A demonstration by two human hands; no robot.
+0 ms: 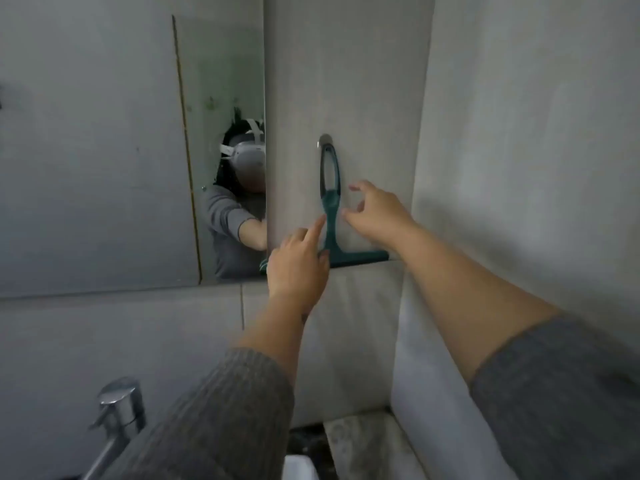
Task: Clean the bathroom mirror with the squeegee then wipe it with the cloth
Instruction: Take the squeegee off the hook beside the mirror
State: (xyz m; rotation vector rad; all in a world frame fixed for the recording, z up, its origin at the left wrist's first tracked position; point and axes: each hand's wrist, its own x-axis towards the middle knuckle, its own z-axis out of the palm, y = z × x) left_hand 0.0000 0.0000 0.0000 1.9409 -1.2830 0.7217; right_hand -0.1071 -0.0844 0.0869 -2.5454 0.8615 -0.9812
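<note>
A teal squeegee [331, 216] hangs by its looped handle from a metal hook [325, 139] on the grey wall panel, blade at the bottom. My left hand [298, 261] is in front of the blade's left end, index finger raised against the handle. My right hand [375, 211] hovers just right of the handle with fingers spread, holding nothing. The mirror [121, 150] covers the wall to the left and reflects a person in a grey sweater. No cloth is in view.
A chrome tap [116, 415] stands at the lower left. A tiled wall [121, 341] runs below the mirror. A pale wall [536, 150] closes the corner on the right, with a white ledge [370, 438] beneath.
</note>
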